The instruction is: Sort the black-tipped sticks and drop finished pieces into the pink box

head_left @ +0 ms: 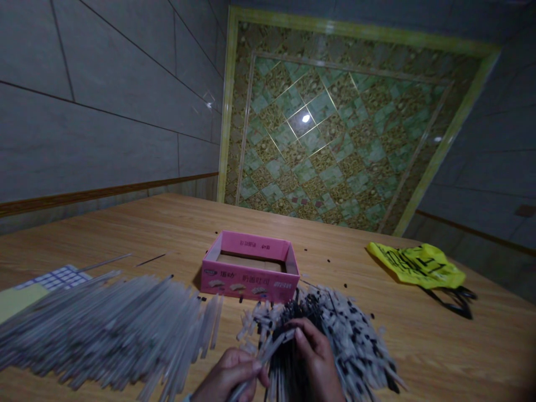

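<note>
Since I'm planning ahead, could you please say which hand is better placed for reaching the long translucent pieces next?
Probably the left hand, though it grips a pale piece: it is nearer the long translucent pieces, while the right hand is by the dark bundle.

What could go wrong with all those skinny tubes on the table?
The tube between the left hand and right hand looks thin, so it might slip or bend. The left pile lies loose, so a bump from an arm could scatter it. And the tiny black bits, like this one on the table, could get brushed off and lost.
</note>
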A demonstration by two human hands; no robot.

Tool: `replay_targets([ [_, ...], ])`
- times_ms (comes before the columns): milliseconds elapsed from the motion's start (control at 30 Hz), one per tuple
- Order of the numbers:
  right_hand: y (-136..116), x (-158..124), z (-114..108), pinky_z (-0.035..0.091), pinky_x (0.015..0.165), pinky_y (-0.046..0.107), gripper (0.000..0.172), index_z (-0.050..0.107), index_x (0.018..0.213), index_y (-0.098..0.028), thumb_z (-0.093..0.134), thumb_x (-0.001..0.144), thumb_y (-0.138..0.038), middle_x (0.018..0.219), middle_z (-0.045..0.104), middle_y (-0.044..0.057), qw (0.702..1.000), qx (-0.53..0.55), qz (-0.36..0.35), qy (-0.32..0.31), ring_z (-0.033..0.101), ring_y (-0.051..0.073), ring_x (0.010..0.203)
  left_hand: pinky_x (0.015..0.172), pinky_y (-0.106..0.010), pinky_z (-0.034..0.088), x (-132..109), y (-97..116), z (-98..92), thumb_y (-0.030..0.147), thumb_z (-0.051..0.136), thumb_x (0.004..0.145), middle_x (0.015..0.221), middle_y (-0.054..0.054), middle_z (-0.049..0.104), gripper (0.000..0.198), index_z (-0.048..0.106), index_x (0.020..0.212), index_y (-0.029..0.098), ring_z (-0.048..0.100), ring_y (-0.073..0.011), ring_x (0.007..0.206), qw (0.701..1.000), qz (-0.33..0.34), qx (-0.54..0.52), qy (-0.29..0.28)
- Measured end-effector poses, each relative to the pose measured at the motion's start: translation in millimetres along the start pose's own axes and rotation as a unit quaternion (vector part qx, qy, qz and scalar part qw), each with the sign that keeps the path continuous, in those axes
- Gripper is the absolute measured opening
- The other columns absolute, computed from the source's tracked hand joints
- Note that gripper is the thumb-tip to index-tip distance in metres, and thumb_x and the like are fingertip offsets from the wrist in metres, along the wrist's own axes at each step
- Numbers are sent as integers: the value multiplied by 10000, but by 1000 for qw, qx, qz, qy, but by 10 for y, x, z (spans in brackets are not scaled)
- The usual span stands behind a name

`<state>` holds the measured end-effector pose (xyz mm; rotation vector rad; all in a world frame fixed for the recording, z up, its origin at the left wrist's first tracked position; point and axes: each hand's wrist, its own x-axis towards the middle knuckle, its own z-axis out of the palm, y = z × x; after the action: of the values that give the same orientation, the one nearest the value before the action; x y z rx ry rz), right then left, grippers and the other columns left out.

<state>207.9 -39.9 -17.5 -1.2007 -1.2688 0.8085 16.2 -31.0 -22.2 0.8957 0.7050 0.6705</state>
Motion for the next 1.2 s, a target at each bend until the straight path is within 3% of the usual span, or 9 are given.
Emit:
replay_targets([
  [100,3,0,-23,391,726,280,207,660,883,-210,520,830,-353,813,625,30,1000,28,5,-11,529,205,812,366,-227,56,-23,13,22,519,624,626,345,92,351,417,632,662,103,150,-14,288,1000,-19,9,-10],
  [300,-40,-4,-12,376,681,274,207,682,855,-194,569,792,-355,733,579,17,997,62,22,-48,493,184,723,368,-222,67,32,82,-40,584,649,552,326,55,401,495,650,642,98,235,-34,293,993,-34,76,-82],
  [500,-43,5,-16,384,699,291,231,702,829,-199,544,803,-366,761,569,32,995,40,-17,-85,520,206,756,369,-231,71,54,44,-65,565,642,595,320,48,410,490,667,682,83,235,-37,292,990,-24,83,-111],
  [733,-113,42,-6,381,665,291,250,699,761,-193,520,809,-361,706,549,34,995,-27,-41,-87,514,209,720,382,-246,51,29,-55,8,504,623,641,319,47,392,437,683,632,72,197,-28,291,997,33,57,-40],
  [967,-116,26,35,373,646,280,259,644,684,-187,477,833,-316,694,537,29,994,-54,-48,-88,505,199,699,388,-241,88,158,-113,-115,602,653,528,330,33,430,550,688,671,73,270,-53,300,990,-4,83,-116],
  [1200,-80,19,103,374,635,271,259,634,683,-186,467,836,-310,690,529,26,994,-69,-60,-57,505,195,695,403,-255,66,201,-138,-143,638,636,511,326,51,394,573,657,671,88,241,-52,302,992,-17,74,-104],
])
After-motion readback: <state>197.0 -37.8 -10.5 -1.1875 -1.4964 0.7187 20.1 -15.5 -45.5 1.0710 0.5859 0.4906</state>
